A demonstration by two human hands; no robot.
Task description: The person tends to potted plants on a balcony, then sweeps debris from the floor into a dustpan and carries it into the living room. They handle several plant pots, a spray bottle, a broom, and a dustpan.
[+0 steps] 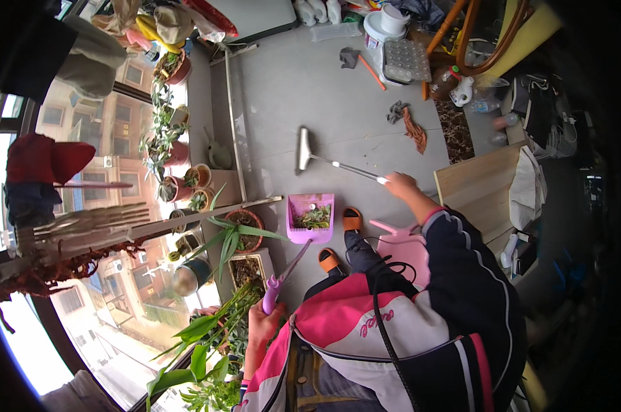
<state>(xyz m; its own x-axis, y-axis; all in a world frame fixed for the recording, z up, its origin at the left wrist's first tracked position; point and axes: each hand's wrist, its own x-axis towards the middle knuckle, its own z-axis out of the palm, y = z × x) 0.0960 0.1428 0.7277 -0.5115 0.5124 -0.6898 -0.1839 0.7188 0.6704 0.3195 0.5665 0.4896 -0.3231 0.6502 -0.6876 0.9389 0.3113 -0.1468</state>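
My left hand (265,322) grips the purple handle of a long-handled dustpan. The dustpan (310,236) rests on the grey floor in front of my feet, with green and dry leaves (315,217) and a small round white thing in its pan. My right hand (400,185) is closed around the pole of a floor brush. The brush's white head (304,149) stands on the tiles ahead of the dustpan, its dark edge turned to the left. A few small bits of debris lie on the floor to the right of the brush head.
Potted plants line the window at left; an aloe pot (244,230) stands beside the dustpan. A pink plastic stool or chair (403,252) is by my right leg. Rags (414,130) and an orange stick (372,72) lie ahead. Buckets, bottles and a wooden board (475,190) are at right.
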